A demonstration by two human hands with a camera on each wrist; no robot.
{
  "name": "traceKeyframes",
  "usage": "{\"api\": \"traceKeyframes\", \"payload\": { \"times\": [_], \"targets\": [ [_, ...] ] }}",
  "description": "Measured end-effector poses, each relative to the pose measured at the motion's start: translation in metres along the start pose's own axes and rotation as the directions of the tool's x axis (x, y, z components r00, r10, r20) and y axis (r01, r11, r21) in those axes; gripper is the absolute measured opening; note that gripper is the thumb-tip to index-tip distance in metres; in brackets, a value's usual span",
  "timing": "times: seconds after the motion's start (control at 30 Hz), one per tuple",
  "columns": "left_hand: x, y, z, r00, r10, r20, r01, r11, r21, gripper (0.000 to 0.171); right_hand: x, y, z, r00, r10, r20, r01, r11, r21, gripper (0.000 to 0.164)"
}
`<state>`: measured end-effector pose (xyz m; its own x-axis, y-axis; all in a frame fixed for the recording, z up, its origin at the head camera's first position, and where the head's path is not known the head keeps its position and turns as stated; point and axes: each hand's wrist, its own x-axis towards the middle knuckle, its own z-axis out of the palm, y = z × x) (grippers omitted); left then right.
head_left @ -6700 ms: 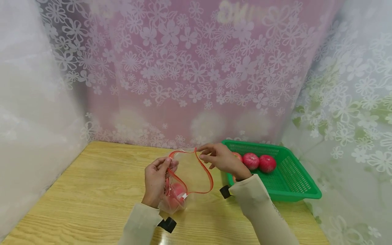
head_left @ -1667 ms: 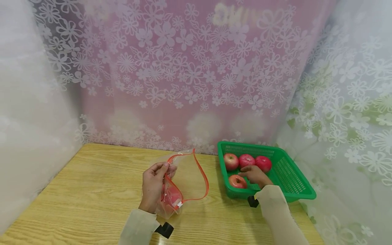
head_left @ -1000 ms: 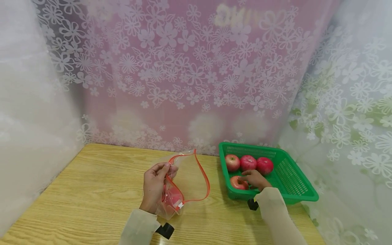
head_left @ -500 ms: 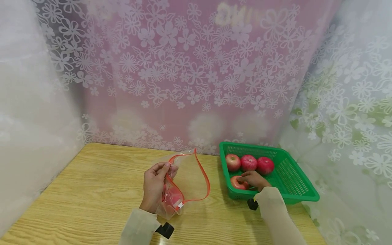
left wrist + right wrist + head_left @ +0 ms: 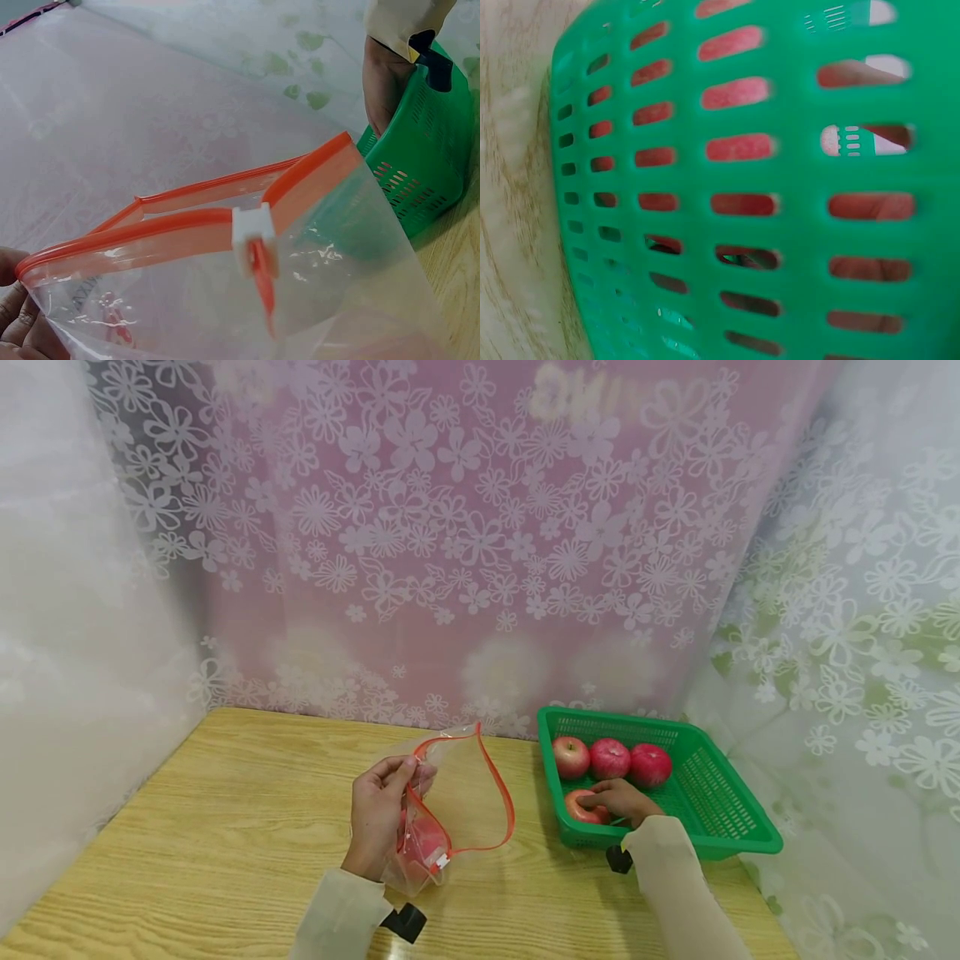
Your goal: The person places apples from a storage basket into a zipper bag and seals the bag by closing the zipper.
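My left hand [image 5: 378, 814] pinches the edge of a clear zip bag [image 5: 510, 814] between thumb and fingers. The bag's orange-trimmed mouth gapes to the right, and a red apple [image 5: 424, 843] shows through its lower part. In the left wrist view, a white slider [image 5: 253, 238] sits on the orange zip. My right hand [image 5: 622, 800] reaches into a green basket [image 5: 738, 802] and grips the front-left apple [image 5: 581, 808], with fingertips over its top; the thumb is hidden. The basket's slotted wall [image 5: 795, 172] blocks most of the right wrist view.
Three more apples line the basket's back: a paler one [image 5: 571, 757] at left, a red one [image 5: 610, 758] in the middle and another red one [image 5: 650, 765] at right. The wooden table [image 5: 247, 827] meets a flowered curtain [image 5: 450, 568] behind.
My right hand has left the bag's mouth, moved right into the basket, and come onto the front-left apple. My left hand keeps its hold on the bag in nearly the same place.
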<state>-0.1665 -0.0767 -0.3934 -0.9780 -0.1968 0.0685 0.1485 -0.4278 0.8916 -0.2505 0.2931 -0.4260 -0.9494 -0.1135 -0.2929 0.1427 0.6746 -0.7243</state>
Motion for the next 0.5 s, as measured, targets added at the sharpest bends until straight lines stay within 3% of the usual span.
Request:
{"api": "traceKeyframes", "payload": {
  "times": [0.37, 0.5],
  "targets": [
    [0.0001, -0.0006, -0.0001, 1.0, -0.007, -0.008, 0.007, 1.0, 0.01, 0.025, 0.0017, 0.0015, -0.0015, 0.998, -0.013, 0.053, 0.012, 1.0, 0.013, 0.029],
    [0.0006, -0.0013, 0.0, 1.0, -0.019, -0.012, 0.019, 1.0, 0.007, 0.023, 0.004, 0.0038, -0.0028, 0.997, -0.024, 0.074, 0.023, 1.0, 0.004, 0.037]
  ]
}}
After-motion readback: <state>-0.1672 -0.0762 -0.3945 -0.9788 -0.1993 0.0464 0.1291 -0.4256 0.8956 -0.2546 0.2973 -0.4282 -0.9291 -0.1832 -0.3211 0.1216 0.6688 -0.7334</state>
